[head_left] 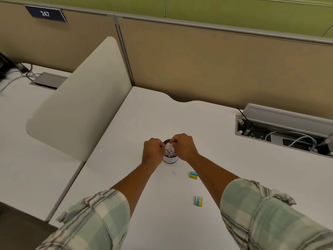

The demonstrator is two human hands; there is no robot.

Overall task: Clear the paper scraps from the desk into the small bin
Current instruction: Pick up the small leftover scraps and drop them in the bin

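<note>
My left hand [152, 152] and my right hand [183, 147] meet over the small bin [170, 160], a dark cup standing near the middle of the white desk [207, 134]. The fingers of both hands are curled shut, pinching at the white paper scraps [169, 150] heaped in the bin's mouth. The bin sits between my wrists, its lower wall showing below them.

Toward the desk's near edge, right of my right forearm's line, lie two little yellow-and-blue boxes [193, 175], well apart from each other. A thin pale sliver [174, 172] rests just in front of the bin.

Along the far right edge an open cable tray [281, 130] holds white wires under a raised grey lid. A cream side divider [79, 98] stands along the left edge. Tan partition panels [216, 62] run behind, one bearing a plate marked 247 [46, 14], with green wall [234, 13] above.
</note>
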